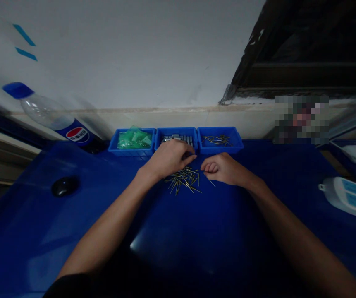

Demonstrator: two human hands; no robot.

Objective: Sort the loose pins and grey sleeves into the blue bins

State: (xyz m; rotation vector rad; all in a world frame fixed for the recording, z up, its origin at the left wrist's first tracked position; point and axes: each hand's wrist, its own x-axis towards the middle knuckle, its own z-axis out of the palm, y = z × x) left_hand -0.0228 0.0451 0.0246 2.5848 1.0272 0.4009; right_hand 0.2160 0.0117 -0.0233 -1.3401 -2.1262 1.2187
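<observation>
My left hand (175, 155) reaches over the front edge of the middle blue bin (155, 142), its fingers curled in toward the thumb. Whatever is in that pinch, if anything, cannot be made out. Just below it, a loose pile of thin gold-coloured metal rods (182, 180), which look like small drill bits, lies on the blue table. To the right of the pile, my right hand (223, 169) is closed, and one thin metal rod (210, 181) sticks out beneath its fingertips. Small grey pieces (178, 136) lie in the middle bin, partly hidden by my left hand.
Green plastic bags (134, 138) fill the left bin; more thin rods (218, 140) lie in the right bin (238, 145). A cola bottle (77, 134) and a black mouse (64, 187) are at left. A white device with blue panels (351, 198) sits at right. A wall rises behind.
</observation>
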